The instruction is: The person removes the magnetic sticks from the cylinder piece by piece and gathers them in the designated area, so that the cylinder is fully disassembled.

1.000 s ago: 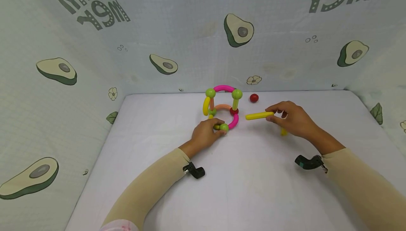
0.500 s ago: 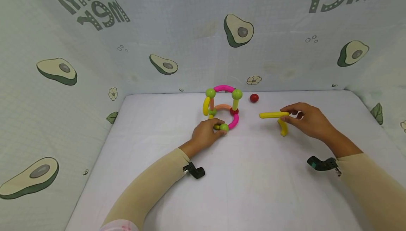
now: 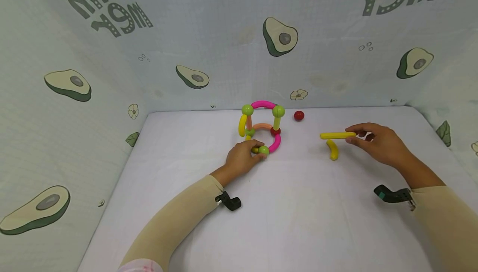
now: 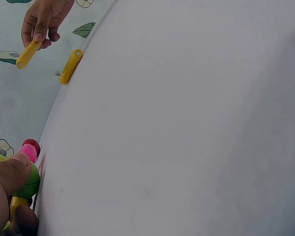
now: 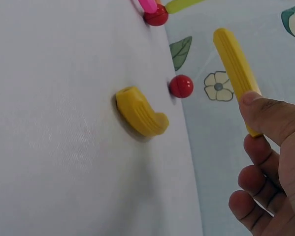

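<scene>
Just left of the structure, mid-frame, the left hand (image 3: pixel 240 157) is planted; a near-corner green ball (image 3: pixel 263 150) of the ball-and-stick structure (image 3: pixel 262 126) is pinched by its fingers, presumably so the build is kept steady. Rightward, a loose red ball (image 3: pixel 299 115) is seen near the table's (image 3: pixel 284 205) far edge. Then a curved yellow piece (image 3: pixel 332 150) is passed, and at centre right the straight yellow rod (image 3: pixel 336 135) is held aloft, its right end clamped by the fingers of the right hand (image 3: pixel 381 143), seemingly so the other end is left exposed. Its long axis is kept nearly level, free tip pointed left, structure-ward.
</scene>
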